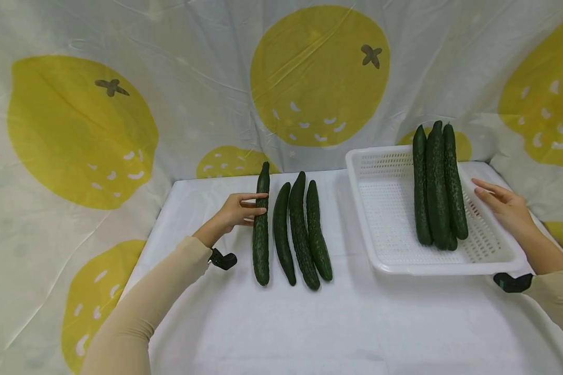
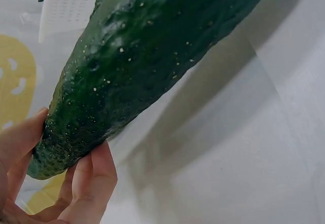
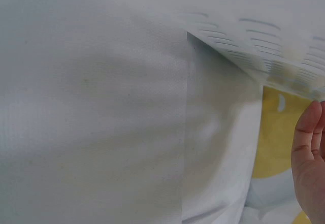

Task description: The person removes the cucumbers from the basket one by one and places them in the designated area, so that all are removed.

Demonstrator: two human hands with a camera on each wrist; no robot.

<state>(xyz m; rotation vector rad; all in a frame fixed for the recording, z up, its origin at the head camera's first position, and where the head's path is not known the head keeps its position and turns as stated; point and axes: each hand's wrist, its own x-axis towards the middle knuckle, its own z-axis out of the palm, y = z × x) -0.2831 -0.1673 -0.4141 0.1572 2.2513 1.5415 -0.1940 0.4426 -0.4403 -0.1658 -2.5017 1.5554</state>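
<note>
My left hand (image 1: 238, 211) grips a long dark green cucumber (image 1: 261, 239) by its upper part, thumb on one side and fingers on the other. In the left wrist view, this bumpy cucumber (image 2: 137, 56) slants up from the fingers and casts a shadow on the cloth. Three more cucumbers (image 1: 300, 229) lie side by side just to its right. My right hand (image 1: 506, 208) is at the right rim of a white plastic basket (image 1: 370, 229), fingers fairly straight; in the right wrist view its fingertips meet the basket's edge. Several cucumbers (image 1: 436, 192) lean together inside the basket.
A white cloth covers the table (image 1: 338, 323). Behind and at the sides hangs a pale curtain (image 1: 202, 78) printed with yellow lemons. The cucumbers in the basket stick up past its back rim.
</note>
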